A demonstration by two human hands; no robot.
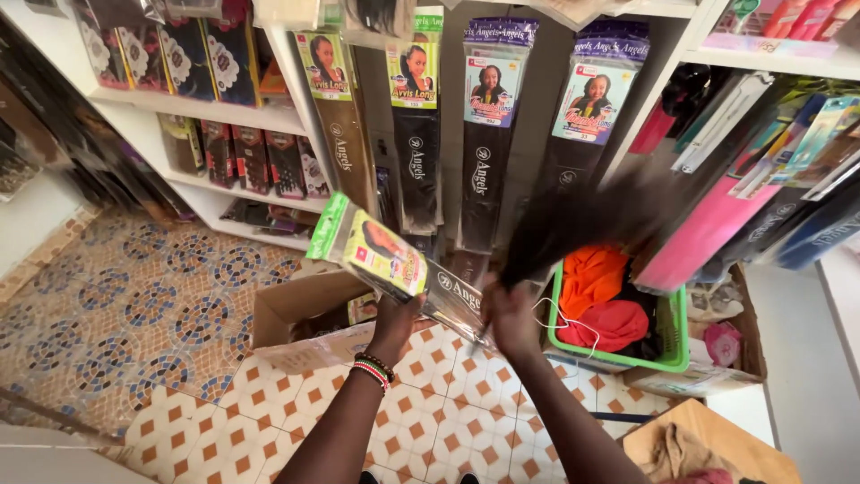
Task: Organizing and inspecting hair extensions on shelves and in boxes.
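A small hair-goods shop, packaged hair extensions (488,134) hanging in rows at upper centre, white shelves (193,112) stacked with more packs upper left, patterned tile floor (134,314).

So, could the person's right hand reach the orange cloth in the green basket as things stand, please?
Probably yes: the green basket is open-topped, just beside the right hand, and the orange cloth lies uncovered on top. But that hand is gripping a bundle of dark hair.

Dark hair bundle (582,229) above the green basket (678,345) motion-blurred; basket's red cloth (614,323) partly hidden; right-hand fingers (502,300) unseen behind the hair.
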